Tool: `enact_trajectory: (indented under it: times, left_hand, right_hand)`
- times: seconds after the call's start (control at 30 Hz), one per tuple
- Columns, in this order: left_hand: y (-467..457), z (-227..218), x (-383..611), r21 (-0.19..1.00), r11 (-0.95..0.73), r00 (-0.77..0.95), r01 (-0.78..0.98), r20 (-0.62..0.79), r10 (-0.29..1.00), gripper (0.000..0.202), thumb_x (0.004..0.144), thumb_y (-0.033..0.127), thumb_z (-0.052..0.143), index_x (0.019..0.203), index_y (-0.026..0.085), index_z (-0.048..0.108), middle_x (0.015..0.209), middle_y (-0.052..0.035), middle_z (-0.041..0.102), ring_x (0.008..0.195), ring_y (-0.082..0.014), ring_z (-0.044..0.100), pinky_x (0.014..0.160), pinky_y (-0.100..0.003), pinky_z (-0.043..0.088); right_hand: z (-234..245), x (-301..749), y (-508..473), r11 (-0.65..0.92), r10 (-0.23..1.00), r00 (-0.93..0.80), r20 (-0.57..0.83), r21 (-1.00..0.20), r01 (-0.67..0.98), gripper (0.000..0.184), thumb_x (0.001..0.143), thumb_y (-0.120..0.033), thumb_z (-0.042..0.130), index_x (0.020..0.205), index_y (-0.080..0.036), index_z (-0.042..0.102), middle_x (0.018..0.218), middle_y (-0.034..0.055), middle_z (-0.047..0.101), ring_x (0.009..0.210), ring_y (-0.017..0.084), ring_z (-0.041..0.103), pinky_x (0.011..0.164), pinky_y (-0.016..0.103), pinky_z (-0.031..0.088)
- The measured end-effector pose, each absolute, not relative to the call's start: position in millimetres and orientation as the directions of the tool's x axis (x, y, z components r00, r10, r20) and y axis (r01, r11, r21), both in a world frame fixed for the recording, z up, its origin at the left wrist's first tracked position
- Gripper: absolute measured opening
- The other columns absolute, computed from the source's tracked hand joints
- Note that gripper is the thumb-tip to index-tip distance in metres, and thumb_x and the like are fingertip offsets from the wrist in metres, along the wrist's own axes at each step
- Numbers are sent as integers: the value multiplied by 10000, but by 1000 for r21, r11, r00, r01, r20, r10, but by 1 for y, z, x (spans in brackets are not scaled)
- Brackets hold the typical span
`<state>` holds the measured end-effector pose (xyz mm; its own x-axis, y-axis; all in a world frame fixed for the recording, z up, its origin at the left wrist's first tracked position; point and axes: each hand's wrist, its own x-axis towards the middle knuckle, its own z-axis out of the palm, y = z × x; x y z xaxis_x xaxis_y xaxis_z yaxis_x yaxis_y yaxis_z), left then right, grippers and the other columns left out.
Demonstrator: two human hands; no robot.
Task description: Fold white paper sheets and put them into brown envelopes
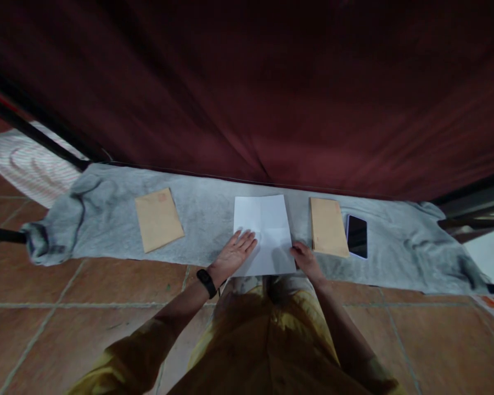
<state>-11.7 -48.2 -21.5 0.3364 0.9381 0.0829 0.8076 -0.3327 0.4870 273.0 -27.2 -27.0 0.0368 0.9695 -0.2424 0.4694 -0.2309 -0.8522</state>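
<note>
A white sheet of paper, marked by faint crease lines, lies flat on the grey cloth right in front of me. My left hand rests palm down on the sheet's left side, fingers stretched out. At the lower right edge of the paper, my right hand has its fingers bent and pinches that edge. To the right of the sheet is a small stack of brown envelopes. Another brown envelope, with a reddish mark in its upper corner, lies apart on the left.
A smartphone in a pale purple case lies just right of the stacked envelopes. The grey cloth covers a long narrow surface. Behind it hangs a dark red fabric. Dark metal bars stand at the left; tiled floor shows below.
</note>
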Motion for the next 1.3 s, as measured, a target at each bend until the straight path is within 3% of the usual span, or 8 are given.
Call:
enact_trajectory:
  times: [0.1, 0.27, 0.4, 0.53, 0.73, 0.9, 1.1, 1.3]
  left_hand:
    - [-49, -19, -12, 471, -388, 424, 792, 33, 905, 696, 822, -1, 374, 1412, 322, 553, 1516, -23, 534, 1472, -204, 396, 1240, -498, 274]
    - [-49, -10, -32, 411, -336, 378, 847, -22, 926, 754, 820, -23, 328, 1502, 272, 463, 1588, -50, 443, 1467, -193, 396, 1204, -426, 329]
    - [-49, -10, -52, 466, -333, 378, 820, -4, 926, 720, 815, -12, 369, 1473, 245, 507, 1551, -60, 493, 1451, -201, 415, 1221, -414, 321]
    - [-47, -17, -62, 580, -344, 382, 738, 62, 922, 778, 779, -38, 352, 1495, 243, 476, 1540, -42, 506, 1446, -171, 416, 1234, -421, 327]
    - [-36, -28, -66, 716, -172, 170, 677, 75, 983, 611, 821, 83, 410, 1387, 211, 603, 1422, -84, 609, 1325, -212, 552, 1196, -463, 385]
    - [-33, -30, -65, 830, -75, 98, 552, 25, 995, 468, 797, 196, 499, 1212, 210, 715, 1318, -76, 679, 1263, -241, 593, 1156, -465, 421]
    - [-27, -12, -48, 923, 344, -227, 174, -303, 926, 602, 695, 418, 708, 1228, 146, 653, 998, -83, 754, 928, -230, 690, 859, -372, 539]
    - [-8, 18, -30, 847, 530, -206, 30, -514, 833, 623, 527, 497, 839, 997, 106, 716, 679, 8, 652, 578, -105, 530, 560, -234, 383]
  right_hand:
    - [-25, 272, -23, -243, 970, 89, -226, -895, 375, 300, 738, -444, 610, 924, -232, 713, 782, 13, 706, 742, 208, 644, 696, 320, 499]
    - [-17, 265, -25, -349, 937, 40, -347, -920, 178, 350, 639, -472, 701, 873, -212, 713, 721, -6, 689, 677, 182, 616, 612, 281, 471]
    - [-9, 271, -35, -484, 875, 23, -483, -875, 10, 428, 600, -476, 740, 926, -201, 705, 637, -49, 625, 553, 126, 530, 506, 224, 362]
    - [-5, 276, -43, -535, 842, 17, -539, -839, -101, 497, 579, -438, 771, 1005, -191, 702, 721, -22, 671, 611, 143, 576, 518, 227, 378]
    - [-13, 272, -34, -438, 897, 41, -439, -898, -37, 399, 601, -421, 743, 944, -219, 712, 751, -23, 694, 672, 163, 609, 586, 262, 445]
    - [-19, 267, -17, -375, 922, 105, -373, -927, -4, 538, 625, -392, 747, 1132, -224, 685, 691, -43, 665, 622, 168, 595, 584, 285, 458]
    - [-13, 254, -1, -364, 916, 119, -384, -917, -163, 461, 569, -474, 771, 941, -212, 701, 779, 11, 709, 728, 212, 642, 641, 311, 483]
    - [10, 248, 12, -373, 922, 27, -387, -905, -204, 435, 532, -464, 821, 849, -188, 705, 754, 20, 726, 674, 202, 642, 633, 306, 483]
